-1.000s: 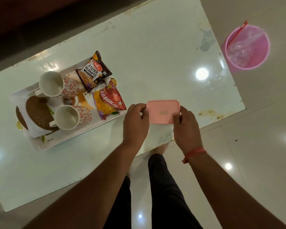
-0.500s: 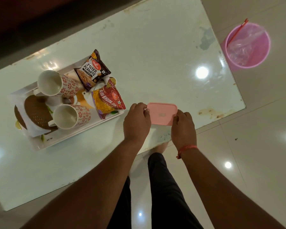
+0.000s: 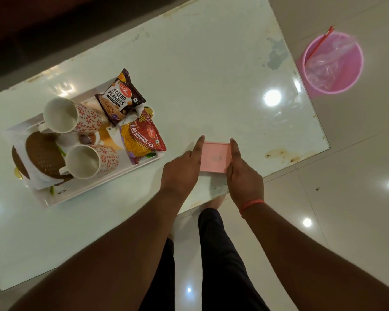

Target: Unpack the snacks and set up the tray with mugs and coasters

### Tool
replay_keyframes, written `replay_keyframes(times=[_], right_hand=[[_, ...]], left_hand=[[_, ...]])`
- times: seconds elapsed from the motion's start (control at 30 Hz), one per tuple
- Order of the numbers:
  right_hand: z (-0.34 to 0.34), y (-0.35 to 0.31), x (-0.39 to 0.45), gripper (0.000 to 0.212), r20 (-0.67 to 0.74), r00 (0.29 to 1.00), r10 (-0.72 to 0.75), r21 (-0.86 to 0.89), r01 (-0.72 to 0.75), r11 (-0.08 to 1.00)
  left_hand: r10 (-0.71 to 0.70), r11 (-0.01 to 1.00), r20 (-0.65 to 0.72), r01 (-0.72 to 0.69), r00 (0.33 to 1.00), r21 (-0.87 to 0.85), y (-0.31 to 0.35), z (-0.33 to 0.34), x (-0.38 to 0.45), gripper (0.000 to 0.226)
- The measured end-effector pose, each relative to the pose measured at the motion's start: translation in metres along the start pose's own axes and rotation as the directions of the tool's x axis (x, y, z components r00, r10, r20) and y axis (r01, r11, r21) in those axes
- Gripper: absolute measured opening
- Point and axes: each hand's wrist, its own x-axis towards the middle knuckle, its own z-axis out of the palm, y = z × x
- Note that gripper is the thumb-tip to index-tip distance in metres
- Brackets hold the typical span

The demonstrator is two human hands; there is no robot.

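A small pink box (image 3: 215, 156) lies flat on the white table near its front edge. My left hand (image 3: 182, 170) and my right hand (image 3: 241, 173) flank it, fingers straight along its two sides. To the left, a white tray (image 3: 94, 189) holds two white mugs with red flowers (image 3: 71, 116) (image 3: 91, 161) lying on their sides, brown woven coasters (image 3: 42, 158), a salted peanuts packet (image 3: 119, 97) and an aloo bhujia packet (image 3: 142, 138).
The glossy white table (image 3: 211, 75) ends at a corner on the right. A pink bucket (image 3: 332, 62) with a clear plastic bag and a red stick stands on the tiled floor beyond it. My dark-trousered legs show below the table edge.
Both hands brought the pink box down from a lifted, gripped hold onto the table. The fingers have straightened beside it.
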Motion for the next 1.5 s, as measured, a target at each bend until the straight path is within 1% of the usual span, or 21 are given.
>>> replay_keyframes(times=[0.13, 0.2, 0.27, 0.3, 0.37, 0.43, 0.5, 0.53, 0.57, 0.63, 0.7, 0.77, 0.83, 0.93, 1.07, 1.13, 1.27, 1.4, 1.43, 1.5], right_hand=[[0.002, 0.001, 0.001, 0.061, 0.023, 1.0, 0.005, 0.024, -0.006, 1.0], [0.004, 0.004, 0.003, 0.062, 0.048, 0.999, 0.007, 0.022, -0.008, 1.0], [0.002, 0.005, 0.006, 0.063, 0.075, 0.997, -0.003, 0.005, 0.003, 1.0], [-0.002, 0.004, 0.007, 0.063, 0.083, 0.997, -0.011, -0.006, 0.012, 1.0], [-0.011, 0.0, 0.017, 0.062, 0.09, 0.995, -0.041, 0.006, 0.041, 0.999], [-0.018, -0.002, 0.037, 0.06, 0.038, 0.997, -0.068, 0.052, 0.066, 0.996], [-0.024, -0.005, 0.063, 0.055, -0.04, 0.999, 0.006, 0.19, 0.002, 0.982], [-0.028, -0.009, 0.077, 0.051, -0.073, 0.996, 0.059, 0.265, -0.037, 0.963], [-0.031, -0.014, 0.091, 0.047, -0.094, 0.99, 0.1, 0.331, -0.064, 0.942], [-0.036, -0.032, 0.112, 0.038, -0.091, 0.984, 0.154, 0.458, -0.096, 0.884], [-0.039, -0.055, 0.126, 0.034, -0.052, 0.99, 0.134, 0.512, -0.089, 0.854], [-0.04, -0.075, 0.137, 0.039, -0.019, 0.997, 0.076, 0.517, -0.055, 0.854], [-0.04, -0.089, 0.145, 0.045, -0.013, 0.999, 0.051, 0.532, -0.036, 0.846], [-0.038, -0.1, 0.156, 0.048, -0.011, 1.0, 0.026, 0.551, -0.016, 0.834], [-0.036, -0.107, 0.161, 0.05, -0.016, 1.0, -0.001, 0.552, 0.01, 0.834], [-0.035, -0.105, 0.161, 0.051, -0.024, 1.0, -0.007, 0.542, 0.019, 0.84], [-0.031, -0.103, 0.161, 0.051, -0.044, 0.999, -0.029, 0.52, 0.048, 0.853], [-0.032, -0.103, 0.16, 0.051, -0.036, 0.998, -0.045, 0.492, 0.057, 0.869], [-0.034, -0.105, 0.157, 0.051, -0.024, 0.998, -0.056, 0.472, 0.061, 0.88], [-0.037, -0.109, 0.153, 0.053, -0.025, 0.996, -0.083, 0.432, 0.085, 0.898]], left_hand=[[0.043, 0.998, 0.019, -0.044, 0.999, 0.033, -0.002, 0.002, 0.004, 0.08], [0.053, 0.997, 0.053, -0.055, 0.997, 0.048, -0.003, 0.002, 0.006, 0.08], [0.035, 0.998, 0.08, -0.038, 0.996, 0.042, -0.002, 0.0, 0.005, 0.08], [0.019, 1.0, 0.067, -0.021, 0.998, 0.021, -0.001, 0.0, 0.004, 0.077], [-0.02, 0.999, -0.008, 0.019, 1.0, -0.042, 0.002, -0.002, 0.008, 0.061], [-0.034, 0.998, -0.078, 0.03, 0.996, -0.058, 0.003, -0.007, 0.019, 0.04], [-0.038, 0.997, -0.139, 0.028, 0.99, -0.068, 0.004, -0.014, 0.032, 0.022], [-0.074, 0.991, -0.175, 0.053, 0.982, -0.122, 0.005, -0.019, 0.04, 0.015], [-0.136, 0.974, -0.195, 0.095, 0.971, -0.204, 0.005, -0.026, 0.048, 0.014], [-0.253, 0.916, -0.196, 0.17, 0.947, -0.362, 0.005, -0.038, 0.062, 0.02], [-0.304, 0.873, -0.195, 0.191, 0.932, -0.449, 0.004, -0.048, 0.075, 0.036], [-0.342, 0.837, -0.183, 0.211, 0.922, -0.504, -0.001, -0.057, 0.085, 0.051], [-0.388, 0.811, -0.176, 0.244, 0.905, -0.531, -0.009, -0.062, 0.094, 0.055], [-0.43, 0.8, -0.178, 0.282, 0.885, -0.53, -0.02, -0.068, 0.102, 0.054], [-0.423, 0.816, -0.19, 0.281, 0.886, -0.506, -0.028, -0.072, 0.107, 0.038], [-0.421, 0.811, -0.185, 0.277, 0.888, -0.515, -0.031, -0.071, 0.108, 0.035], [-0.42, 0.819, -0.193, 0.279, 0.887, -0.501, -0.029, -0.069, 0.107, 0.036], [-0.421, 0.835, -0.17, 0.308, 0.891, -0.456, -0.028, -0.073, 0.107, 0.038], [-0.405, 0.847, -0.161, 0.302, 0.9, -0.438, -0.028, -0.076, 0.104, 0.037], [-0.363, 0.882, -0.188, 0.271, 0.913, -0.386, -0.031, -0.081, 0.102, 0.035]])
